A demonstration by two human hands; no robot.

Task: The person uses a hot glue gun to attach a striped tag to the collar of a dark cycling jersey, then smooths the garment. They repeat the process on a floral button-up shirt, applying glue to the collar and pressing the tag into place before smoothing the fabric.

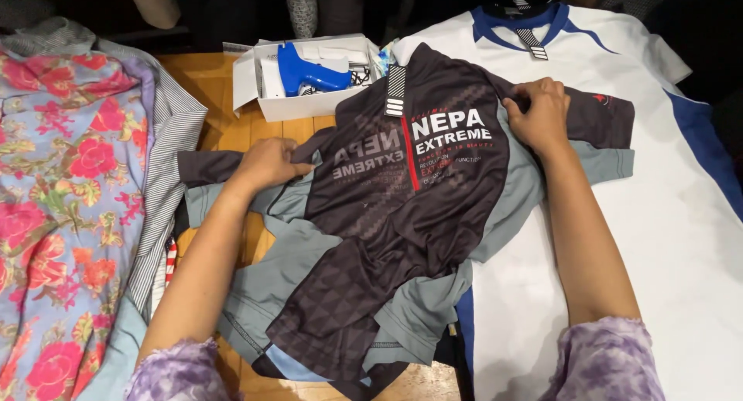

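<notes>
A dark grey and light grey sports jersey point(387, 215) lies spread face up between the two hands, its collar pointing away from the person and its hem bunched near the forearms. The left hand point(267, 162) rests on the jersey's left shoulder and sleeve, fingers curled and pinching the cloth. The right hand point(539, 111) presses on the opposite shoulder, fingers bent and gripping a fold of fabric there.

Under the right hand and the jersey's right side lies a white shirt with blue trim point(658, 215), spread flat and reaching well past the right forearm. Beyond the left hand, just past the jersey's collar, stands an open white box point(306, 105) holding a blue tagging gun point(306, 72). Outside the left arm lies a floral cloth point(62, 184) over a striped garment point(166, 161), all on a wooden table point(232, 130).
</notes>
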